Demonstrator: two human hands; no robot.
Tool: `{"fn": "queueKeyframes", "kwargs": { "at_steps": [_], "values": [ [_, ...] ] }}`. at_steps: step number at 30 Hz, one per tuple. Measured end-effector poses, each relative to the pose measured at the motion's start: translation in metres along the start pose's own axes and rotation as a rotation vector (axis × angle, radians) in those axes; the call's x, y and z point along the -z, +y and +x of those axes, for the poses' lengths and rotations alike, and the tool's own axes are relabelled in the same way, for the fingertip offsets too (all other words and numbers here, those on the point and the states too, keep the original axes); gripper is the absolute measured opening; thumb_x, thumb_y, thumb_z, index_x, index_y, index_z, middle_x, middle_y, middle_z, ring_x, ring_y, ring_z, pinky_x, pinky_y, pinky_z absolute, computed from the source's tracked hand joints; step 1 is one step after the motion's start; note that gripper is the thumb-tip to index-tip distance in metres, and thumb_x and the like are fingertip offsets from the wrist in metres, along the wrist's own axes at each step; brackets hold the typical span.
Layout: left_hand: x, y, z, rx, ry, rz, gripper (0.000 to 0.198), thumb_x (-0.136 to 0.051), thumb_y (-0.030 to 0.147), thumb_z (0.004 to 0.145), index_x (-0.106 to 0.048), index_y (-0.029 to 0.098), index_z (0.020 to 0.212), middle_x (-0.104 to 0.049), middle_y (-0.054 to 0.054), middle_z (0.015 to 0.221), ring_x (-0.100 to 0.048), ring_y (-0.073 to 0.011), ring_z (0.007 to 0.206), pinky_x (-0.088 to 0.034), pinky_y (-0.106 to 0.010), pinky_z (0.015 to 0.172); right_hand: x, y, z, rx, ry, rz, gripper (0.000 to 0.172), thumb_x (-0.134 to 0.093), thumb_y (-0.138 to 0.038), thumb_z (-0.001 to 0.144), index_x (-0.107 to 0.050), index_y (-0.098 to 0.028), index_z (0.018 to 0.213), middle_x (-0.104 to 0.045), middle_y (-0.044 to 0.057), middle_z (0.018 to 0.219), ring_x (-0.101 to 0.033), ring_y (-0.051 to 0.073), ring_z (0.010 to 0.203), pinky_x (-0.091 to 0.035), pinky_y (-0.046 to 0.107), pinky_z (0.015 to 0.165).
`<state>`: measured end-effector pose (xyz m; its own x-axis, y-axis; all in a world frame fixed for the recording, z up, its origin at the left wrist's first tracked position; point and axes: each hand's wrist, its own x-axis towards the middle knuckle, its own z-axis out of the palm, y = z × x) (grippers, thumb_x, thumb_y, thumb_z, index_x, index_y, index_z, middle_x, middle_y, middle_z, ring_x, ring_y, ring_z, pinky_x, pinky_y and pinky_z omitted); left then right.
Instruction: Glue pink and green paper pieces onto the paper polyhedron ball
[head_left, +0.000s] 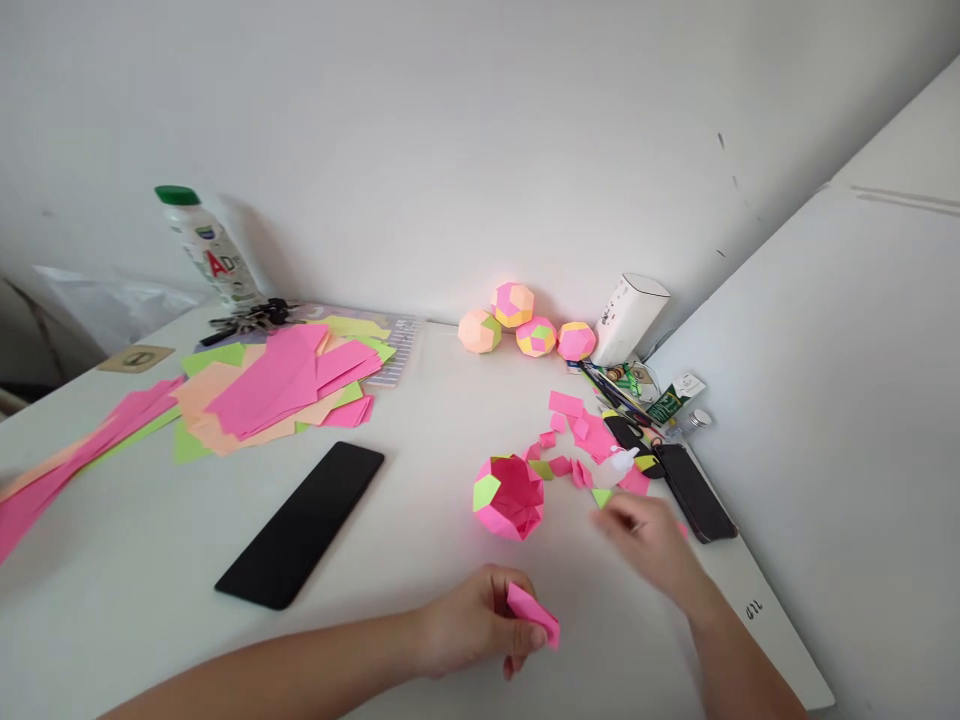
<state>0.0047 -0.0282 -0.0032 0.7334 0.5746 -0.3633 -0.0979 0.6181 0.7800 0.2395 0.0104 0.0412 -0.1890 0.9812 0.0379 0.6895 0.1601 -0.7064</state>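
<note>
My left hand [480,622] is closed on a folded pink paper piece [534,613] near the table's front edge. My right hand [651,540] is blurred by motion and reaches toward small pink and green folded pieces [592,440] scattered on the white table [135,580]. Its fingers are smeared, so I cannot tell whether it holds anything. Between and beyond the hands sits a partly built pink paper ball [508,496], open at the top, with one green facet.
Several finished paper balls [525,325] sit by the wall beside a white box [628,318]. A black phone [301,524] lies at centre left. Stacked pink, orange and green sheets [277,385], keys [251,318] and a bottle [206,245] are at the left. A black case [696,492] lies at right.
</note>
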Motion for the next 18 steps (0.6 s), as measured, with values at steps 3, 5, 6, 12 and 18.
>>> {"fn": "queueKeyframes", "kwargs": {
  "at_steps": [3, 5, 6, 12, 18],
  "values": [
    [0.001, 0.003, 0.001, -0.009, -0.004, -0.056, 0.040, -0.084, 0.044, 0.047, -0.063, 0.013, 0.060, -0.055, 0.004, 0.050, -0.051, -0.0090, 0.049, -0.041, -0.024, 0.050, 0.028, 0.030, 0.012, -0.146, 0.464, -0.161, 0.030, -0.070, -0.047, 0.072, -0.056, -0.020, 0.068, -0.052, -0.001, 0.061, -0.045, 0.014, 0.054, -0.041, 0.026, 0.051],
    [0.002, 0.002, 0.002, -0.006, -0.014, -0.081, 0.040, -0.086, 0.042, 0.045, -0.064, 0.012, 0.060, -0.055, 0.004, 0.049, -0.050, -0.0092, 0.049, -0.040, -0.024, 0.050, 0.033, 0.049, 0.022, -0.199, 0.447, -0.069, 0.045, -0.073, -0.048, 0.066, -0.057, -0.019, 0.096, -0.061, 0.005, 0.084, -0.056, 0.017, 0.064, -0.048, 0.029, 0.056],
    [0.003, 0.002, 0.002, -0.005, -0.020, -0.092, 0.039, -0.086, 0.041, 0.044, -0.064, 0.012, 0.061, -0.055, 0.004, 0.049, -0.051, -0.0092, 0.049, -0.040, -0.024, 0.050, 0.030, 0.055, 0.027, -0.188, 0.410, -0.032, 0.059, -0.075, -0.047, 0.063, -0.053, -0.018, 0.109, -0.062, 0.008, 0.097, -0.060, 0.020, 0.074, -0.050, 0.031, 0.062],
    [0.005, -0.002, 0.002, 0.003, -0.031, -0.186, 0.038, -0.088, 0.031, 0.043, -0.062, 0.015, 0.065, -0.059, 0.004, 0.049, -0.052, -0.0095, 0.046, -0.039, -0.023, 0.046, -0.013, 0.061, 0.047, -0.138, 0.251, 0.020, 0.045, -0.068, -0.048, 0.069, -0.058, -0.016, 0.099, -0.066, 0.010, 0.092, -0.061, 0.026, 0.083, -0.049, 0.041, 0.075],
    [0.005, 0.008, -0.002, 0.017, -0.047, -0.255, 0.030, -0.081, 0.033, 0.057, -0.059, 0.014, 0.066, -0.064, 0.000, 0.061, -0.055, -0.0096, 0.048, -0.036, -0.023, 0.047, 0.000, 0.038, 0.036, 0.007, 0.322, 0.091, 0.044, -0.061, -0.048, 0.079, -0.053, -0.018, 0.110, -0.062, 0.012, 0.105, -0.057, 0.027, 0.098, -0.044, 0.040, 0.085]
  ]
}}
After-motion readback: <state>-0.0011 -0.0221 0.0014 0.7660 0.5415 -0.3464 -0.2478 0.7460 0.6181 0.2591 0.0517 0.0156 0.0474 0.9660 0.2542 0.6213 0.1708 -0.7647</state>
